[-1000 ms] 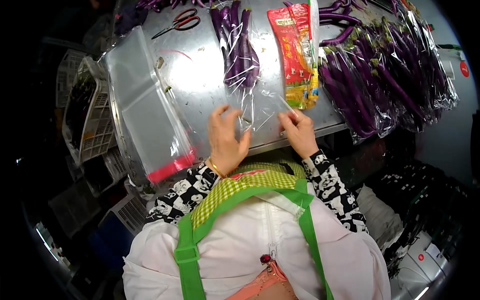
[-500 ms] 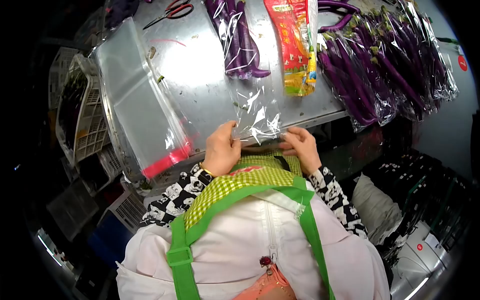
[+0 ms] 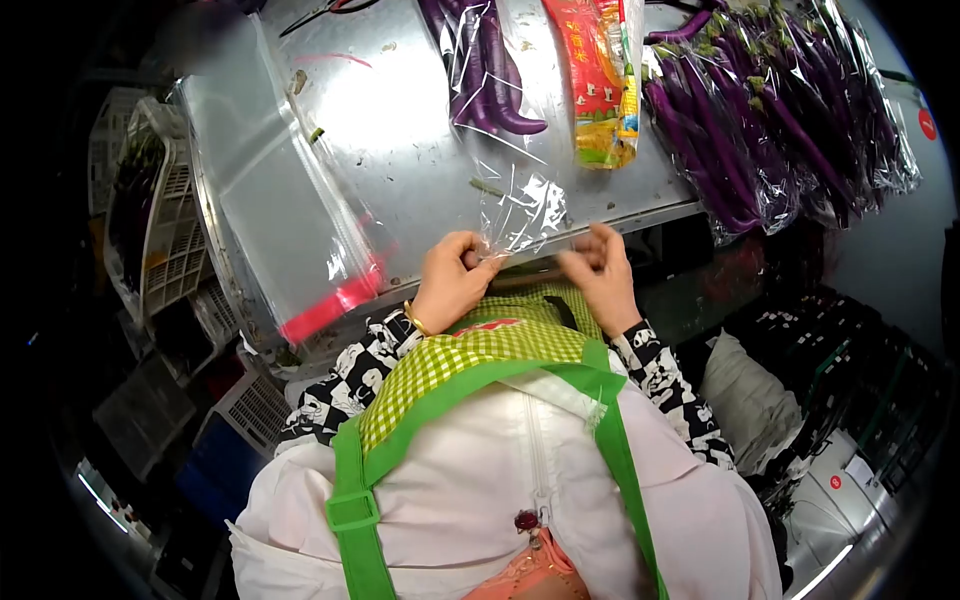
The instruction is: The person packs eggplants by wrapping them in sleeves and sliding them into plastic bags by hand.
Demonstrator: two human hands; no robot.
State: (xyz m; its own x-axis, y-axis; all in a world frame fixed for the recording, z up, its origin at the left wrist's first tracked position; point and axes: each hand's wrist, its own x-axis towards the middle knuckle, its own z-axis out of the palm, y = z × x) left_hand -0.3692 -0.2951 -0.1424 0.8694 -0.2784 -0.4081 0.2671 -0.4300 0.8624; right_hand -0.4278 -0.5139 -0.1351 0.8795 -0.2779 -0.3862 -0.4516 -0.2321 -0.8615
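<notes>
A clear plastic bag [image 3: 525, 205] with long purple eggplants [image 3: 485, 75] in its far part lies on the metal table, its near end reaching the table edge. My left hand [image 3: 458, 280] is closed, thumb and fingers pinching the bag's near end at its left side. Just right of that end is my right hand [image 3: 606, 280], fingers curled and thumb blurred by motion. Whether it touches the film I cannot tell.
A stack of flat clear bags [image 3: 275, 180] with a red strip lies at left. Scissors [image 3: 325, 12] are at the back. A red printed packet [image 3: 598, 85] and several bagged eggplants [image 3: 745, 130] lie right. White crates [image 3: 165, 220] stand left of the metal table [image 3: 400, 160].
The bag's near end has bunched towards my left hand, which moved slightly right and up. My right hand has lifted a little, its fingers shifting. The whole view has tilted slightly.
</notes>
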